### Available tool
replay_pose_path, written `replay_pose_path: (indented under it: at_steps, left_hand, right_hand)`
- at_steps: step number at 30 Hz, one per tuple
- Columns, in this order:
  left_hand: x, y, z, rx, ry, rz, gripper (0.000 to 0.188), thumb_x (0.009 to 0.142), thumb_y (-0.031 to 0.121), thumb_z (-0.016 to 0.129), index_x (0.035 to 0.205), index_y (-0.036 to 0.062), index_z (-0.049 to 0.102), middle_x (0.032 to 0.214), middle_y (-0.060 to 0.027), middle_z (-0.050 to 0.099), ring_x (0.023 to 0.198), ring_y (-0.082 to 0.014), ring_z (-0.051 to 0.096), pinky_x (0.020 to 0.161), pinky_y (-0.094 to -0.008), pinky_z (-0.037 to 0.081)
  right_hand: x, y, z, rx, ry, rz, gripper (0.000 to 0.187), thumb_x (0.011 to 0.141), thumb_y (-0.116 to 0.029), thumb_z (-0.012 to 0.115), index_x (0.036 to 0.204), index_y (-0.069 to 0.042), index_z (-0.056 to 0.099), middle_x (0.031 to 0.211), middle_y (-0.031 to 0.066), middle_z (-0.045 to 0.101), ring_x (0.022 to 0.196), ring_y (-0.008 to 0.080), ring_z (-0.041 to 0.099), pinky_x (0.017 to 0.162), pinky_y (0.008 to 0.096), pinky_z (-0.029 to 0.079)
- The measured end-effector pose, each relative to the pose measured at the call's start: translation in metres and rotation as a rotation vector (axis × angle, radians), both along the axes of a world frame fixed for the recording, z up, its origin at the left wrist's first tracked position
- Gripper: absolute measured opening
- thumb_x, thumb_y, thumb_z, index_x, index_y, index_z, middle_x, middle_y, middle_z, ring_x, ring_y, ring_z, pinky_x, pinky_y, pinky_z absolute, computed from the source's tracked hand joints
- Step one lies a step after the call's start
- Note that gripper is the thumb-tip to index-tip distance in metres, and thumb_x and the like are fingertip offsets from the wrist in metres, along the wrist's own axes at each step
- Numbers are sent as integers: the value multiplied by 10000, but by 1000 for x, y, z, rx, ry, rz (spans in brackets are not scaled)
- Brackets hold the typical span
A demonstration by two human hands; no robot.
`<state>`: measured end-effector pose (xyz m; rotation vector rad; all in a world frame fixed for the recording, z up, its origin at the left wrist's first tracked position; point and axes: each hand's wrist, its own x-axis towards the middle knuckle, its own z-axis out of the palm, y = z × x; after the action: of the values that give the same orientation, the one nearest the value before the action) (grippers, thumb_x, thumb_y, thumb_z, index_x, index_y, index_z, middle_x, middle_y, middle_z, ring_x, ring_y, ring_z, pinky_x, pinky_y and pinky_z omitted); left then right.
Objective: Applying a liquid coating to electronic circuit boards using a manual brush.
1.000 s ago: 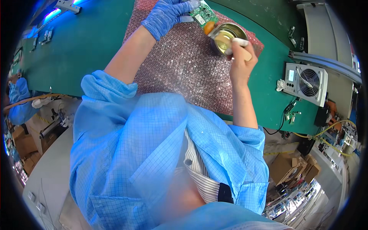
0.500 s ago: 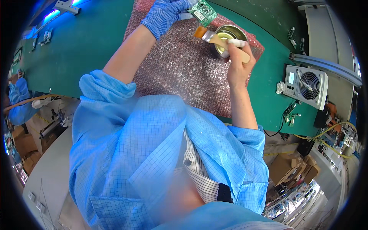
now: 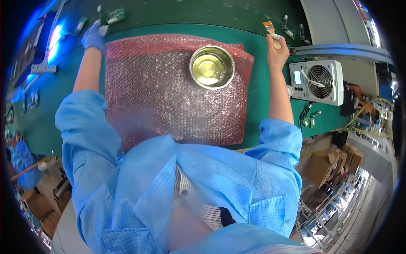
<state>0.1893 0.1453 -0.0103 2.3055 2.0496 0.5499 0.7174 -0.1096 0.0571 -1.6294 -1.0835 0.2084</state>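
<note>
My left hand [image 3: 94, 37], in a blue glove, reaches to the far left, just short of a green circuit board [image 3: 115, 16] lying on the dark green strip. Its fingers are blurred, so whether they hold anything does not show. Out to the right, my bare right hand [image 3: 278, 53] is closed round the wooden handle of a flat brush [image 3: 270, 29], its orange bristles pointing away from me. A white covering wraps one finger of that hand. Between my arms, a round metal bowl [image 3: 231, 67] with clear yellowish liquid stands on pink bubble wrap [image 3: 165, 97].
A white box with a fan and small screen [image 3: 317, 82] stands at the right, near a metal rail [image 3: 342, 50]. Several small circuit boards [image 3: 287, 27] lie at the far right. Blue lamps [image 3: 54, 38] glow at the left. Cardboard boxes [image 3: 323, 167] are below the table's right side.
My left hand has moved left from above the bubble wrap, and the circuit board that was at it now lies beyond it. My right hand has carried the brush right, away from the bowl.
</note>
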Motion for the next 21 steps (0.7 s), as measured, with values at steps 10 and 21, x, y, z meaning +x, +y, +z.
replay_pose_path:
  at_steps: [10,21]
  left_hand:
    - [21,-124,68,-213,-1218,233,406,842,113,566,1195,-31,424,1126,-123,500,997,-206,539,803,-283,495]
    - [-28,-186,68,-146,-1019,363,351,841,129,587,1149,-4,484,1068,-89,537,929,-167,556,705,-246,516]
  right_hand:
    - [123,63,-31,-423,-718,-361,298,730,-144,630,980,-55,496,939,147,580,868,338,567,722,422,454]
    - [141,112,-60,-330,-694,-399,264,731,-34,544,990,-63,498,917,147,568,873,348,551,741,431,441]
